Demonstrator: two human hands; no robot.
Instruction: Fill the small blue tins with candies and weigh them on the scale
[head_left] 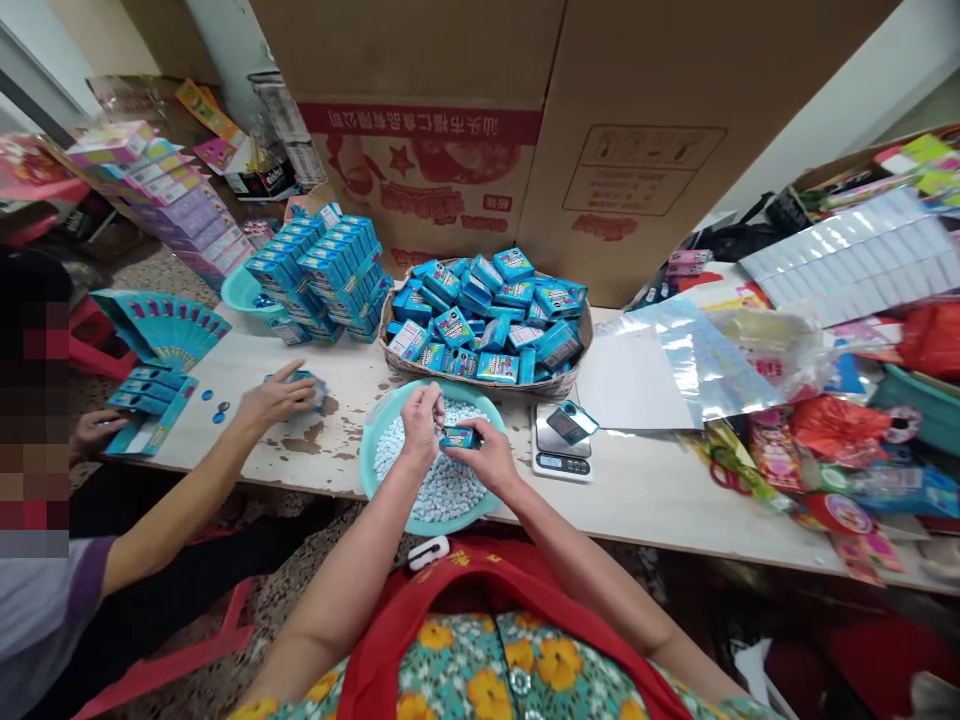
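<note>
Over a turquoise basin (369, 452) filled with small white pellets (439, 492), my right hand (489, 458) grips a small blue box (459, 437) between thumb and fingers. My left hand (422, 422) is held closed just left of that box, its fingers bunched together; what is inside them is hidden. To the right of the basin, a digital scale (562, 464) carries another blue box (573, 422), which lies tilted on its plate. Behind the basin stands a wicker basket (480, 385) heaped with blue printed boxes (491, 315).
Stacked blue boxes (341, 270) stand at the back left, before a large carton (450, 60). A co-worker's hand (277, 395) reaches across the table from the left. Plastic sheets (697, 350) and colourful packets (780, 450) cover the right side.
</note>
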